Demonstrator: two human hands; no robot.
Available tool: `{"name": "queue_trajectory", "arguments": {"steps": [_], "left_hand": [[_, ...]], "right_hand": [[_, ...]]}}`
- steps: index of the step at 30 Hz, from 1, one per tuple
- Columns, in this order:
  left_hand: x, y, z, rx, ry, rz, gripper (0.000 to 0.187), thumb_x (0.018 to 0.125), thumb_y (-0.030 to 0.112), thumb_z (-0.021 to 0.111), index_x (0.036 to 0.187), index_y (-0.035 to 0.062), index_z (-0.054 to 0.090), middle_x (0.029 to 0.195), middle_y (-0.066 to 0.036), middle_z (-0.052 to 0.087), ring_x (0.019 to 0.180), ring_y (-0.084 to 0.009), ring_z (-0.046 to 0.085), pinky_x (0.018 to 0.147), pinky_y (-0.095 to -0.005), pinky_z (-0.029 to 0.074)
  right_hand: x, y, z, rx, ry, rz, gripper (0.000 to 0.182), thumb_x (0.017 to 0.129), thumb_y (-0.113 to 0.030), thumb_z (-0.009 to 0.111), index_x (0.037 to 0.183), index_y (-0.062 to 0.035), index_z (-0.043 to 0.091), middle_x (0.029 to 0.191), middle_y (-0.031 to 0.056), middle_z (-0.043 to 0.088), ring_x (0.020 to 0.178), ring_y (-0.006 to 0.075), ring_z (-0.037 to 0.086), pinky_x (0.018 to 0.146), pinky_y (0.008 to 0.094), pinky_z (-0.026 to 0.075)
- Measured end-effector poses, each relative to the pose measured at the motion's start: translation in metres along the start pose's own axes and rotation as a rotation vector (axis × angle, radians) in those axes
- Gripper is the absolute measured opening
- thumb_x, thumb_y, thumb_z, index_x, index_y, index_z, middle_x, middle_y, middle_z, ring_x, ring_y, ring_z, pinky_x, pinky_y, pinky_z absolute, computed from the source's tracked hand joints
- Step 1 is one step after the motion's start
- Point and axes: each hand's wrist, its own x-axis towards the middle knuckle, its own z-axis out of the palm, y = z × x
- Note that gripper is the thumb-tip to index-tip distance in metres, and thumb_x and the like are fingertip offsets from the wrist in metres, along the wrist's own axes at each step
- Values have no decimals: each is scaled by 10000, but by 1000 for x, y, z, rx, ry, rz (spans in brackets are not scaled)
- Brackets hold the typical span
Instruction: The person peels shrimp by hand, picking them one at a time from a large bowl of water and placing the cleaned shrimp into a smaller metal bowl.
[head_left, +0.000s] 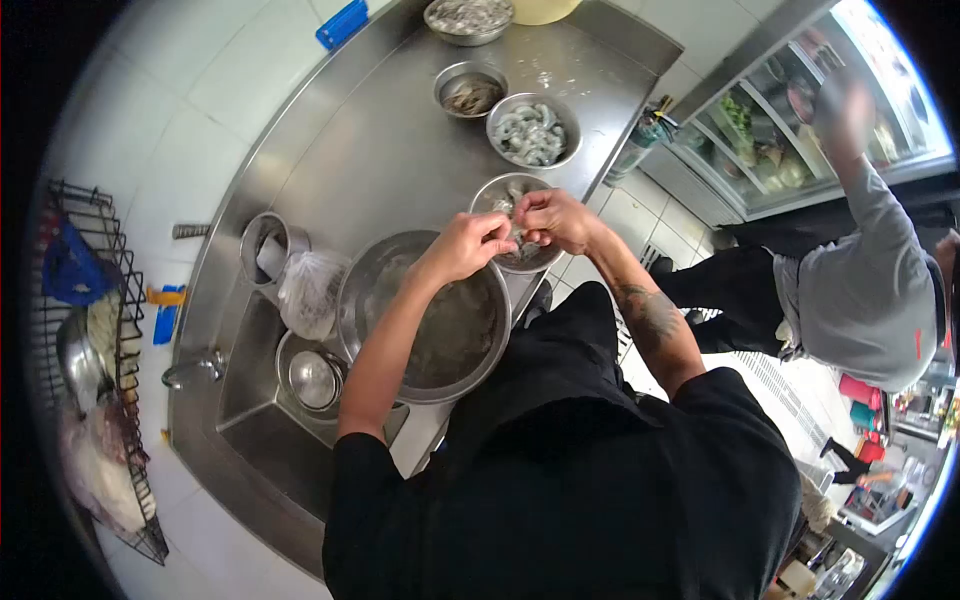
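Note:
My left hand [468, 246] is closed in a pinch above the right rim of a large metal bowl of cloudy water [450, 335]. Close beside it, my right hand [555, 222] is pinched too, over a smaller metal bowl [487, 196] with shrimp pieces. Something small and pale shows between the fingertips of both hands, probably a shrimp; the fingers partly hide it. Just beyond stands a bowl of grey peeled shrimp [530, 133]. A small bowl with darker shrimp [472, 97] sits to its left.
Another filled bowl [468, 15] stands at the counter's far end. At left are a plastic bag [311, 293], a metal pot [268, 247], a sink [262, 400] and a faucet [195, 370]. A co-worker [860, 280] stands at right, one arm raised by an open fridge [770, 120].

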Motion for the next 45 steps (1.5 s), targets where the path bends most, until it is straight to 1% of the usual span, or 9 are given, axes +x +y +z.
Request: {"name": "queue_trajectory", "arguments": {"steps": [8, 11, 16, 19, 23, 29, 33, 40, 45], "left_hand": [[-10, -18, -3, -335, 21, -78, 238, 885, 28, 687, 792, 0, 470, 755, 7, 573, 733, -56, 572, 686, -239, 515], [-7, -23, -8, -177, -52, -54, 192, 868, 33, 702, 846, -11, 517, 867, -65, 672, 764, -94, 628, 702, -271, 540], [-13, -11, -18, 130, -206, -282, 665, 775, 164, 779, 1387, 167, 520, 1254, -184, 620, 1135, -323, 622, 965, -410, 483], [-38, -40, -30, -25, 103, -233, 550, 863, 184, 733, 1371, 151, 528, 1128, -80, 691, 770, -158, 658, 745, -331, 554], [-100, -24, -78, -166, 396, -501, 360, 937, 232, 657, 1258, 78, 604, 993, -33, 692, 756, -103, 643, 628, -250, 508], [-161, -61, -20, 193, 304, -698, 214, 779, 191, 737, 940, 53, 710, 861, -169, 715, 794, -269, 709, 718, -363, 541], [-173, -64, 40, 764, 193, -840, 349, 768, 142, 689, 1107, 65, 659, 1079, -226, 667, 984, -377, 652, 857, -458, 538], [-188, -64, 7, 570, 293, -861, 322, 797, 134, 682, 1085, -1, 635, 948, -210, 684, 905, -368, 669, 806, -429, 542], [-175, -50, -30, 162, 321, -652, 208, 841, 153, 690, 955, -19, 659, 809, -161, 665, 689, -207, 586, 679, -349, 478]], "right_hand": [[-11, -16, -24, 39, -91, 23, 91, 874, -79, 678, 832, -42, 606, 694, -8, 566, 568, 69, 538, 444, 191, 381], [-15, -26, -31, -374, -72, -14, 108, 825, -60, 668, 917, -8, 647, 733, -5, 607, 605, 71, 557, 494, 216, 431], [-10, -50, -37, -709, 22, -137, 191, 818, -79, 646, 991, 0, 663, 791, 31, 648, 652, 93, 573, 566, 234, 470], [6, -62, -60, -713, 108, -395, 237, 857, -111, 651, 1068, -2, 656, 852, 57, 670, 756, 124, 623, 642, 272, 501], [16, -84, -59, -931, 604, -388, 346, 869, -199, 678, 1165, -22, 647, 914, 106, 724, 723, 126, 645, 603, 266, 506], [37, 3, 4, -912, 244, -289, 249, 863, -197, 667, 1053, -37, 691, 866, 122, 721, 807, 193, 692, 751, 318, 530], [32, 40, 73, -1048, -16, -286, 223, 869, -188, 672, 1018, -22, 683, 877, 120, 714, 819, 206, 686, 761, 329, 531], [29, 54, 116, -1103, -198, -279, 247, 840, -159, 664, 1046, -22, 670, 914, 161, 688, 845, 291, 675, 778, 380, 534], [46, 70, 133, -1292, -218, -898, 415, 760, -194, 696, 1144, -51, 625, 1172, 144, 615, 1130, 365, 535, 952, 470, 441]]}}
